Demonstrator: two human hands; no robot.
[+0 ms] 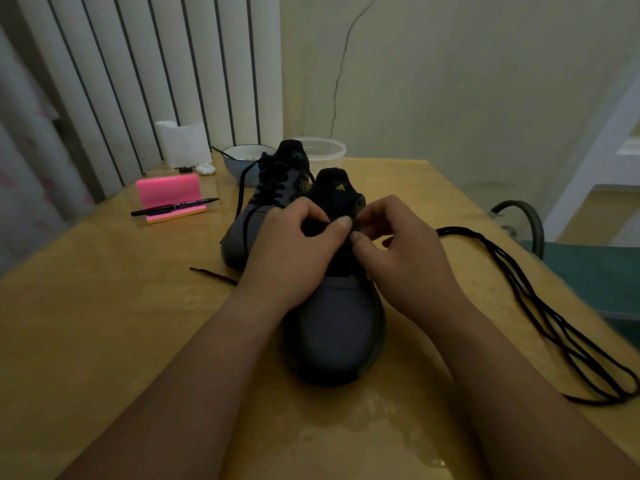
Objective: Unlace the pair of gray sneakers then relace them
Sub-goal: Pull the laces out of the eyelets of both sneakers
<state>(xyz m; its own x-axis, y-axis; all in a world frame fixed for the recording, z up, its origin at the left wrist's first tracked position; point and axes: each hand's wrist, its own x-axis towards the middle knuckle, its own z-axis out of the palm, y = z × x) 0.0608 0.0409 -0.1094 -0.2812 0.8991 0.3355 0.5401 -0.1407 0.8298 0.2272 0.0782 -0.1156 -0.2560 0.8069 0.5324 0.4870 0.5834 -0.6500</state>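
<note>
Wooden table (104,323): gray sneaker (341,327) unlaced, toe nearest.

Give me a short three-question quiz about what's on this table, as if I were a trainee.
1. True or false: both hands, left hand and right hand, work at the near sneaker.
2. What lies on the pink notepad? A) spoon B) pen C) key
3. Fill in: the loose black lace lies to the ___ of the near sneaker.

Key: 1 true; 2 B; 3 right.
</note>
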